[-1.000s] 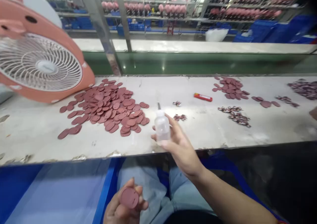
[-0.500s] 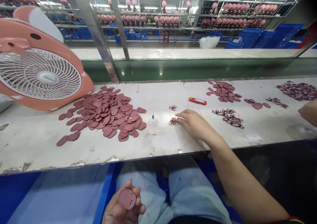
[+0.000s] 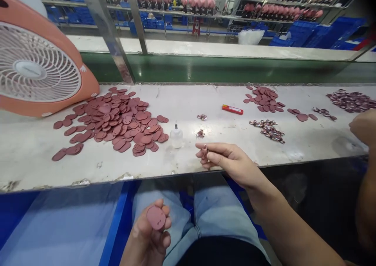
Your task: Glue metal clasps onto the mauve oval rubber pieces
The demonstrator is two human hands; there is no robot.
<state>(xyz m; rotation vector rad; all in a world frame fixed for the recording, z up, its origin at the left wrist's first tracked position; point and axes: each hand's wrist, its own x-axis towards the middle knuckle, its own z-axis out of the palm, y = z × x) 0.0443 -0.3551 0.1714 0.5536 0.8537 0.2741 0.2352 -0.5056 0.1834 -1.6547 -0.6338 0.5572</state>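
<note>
My left hand (image 3: 148, 236) is low over my lap, its fingers closed on a dark red oval disc (image 3: 156, 218) with small holes. My right hand (image 3: 226, 160) hovers at the near edge of the white table (image 3: 188, 156), pinching a small patterned piece (image 3: 203, 152) between thumb and fingers. A small clear glue bottle (image 3: 176, 136) with a thin nozzle stands upright on the table just left of that hand. A large pile of red discs (image 3: 114, 121) lies left of the bottle. Small patterned bits (image 3: 200, 133) lie beside the bottle.
An orange fan (image 3: 38, 68) stands at the far left. A red lighter (image 3: 232, 109), another disc pile (image 3: 266, 99) and heaps of patterned pieces (image 3: 268, 129) lie to the right. Another person's hand (image 3: 362, 127) is at the right edge. A green conveyor (image 3: 235, 68) runs behind.
My right hand set the glue bottle down on the table, reached to the small patterned bits, then drew back toward me pinching one. My left hand kept hold of the disc.
</note>
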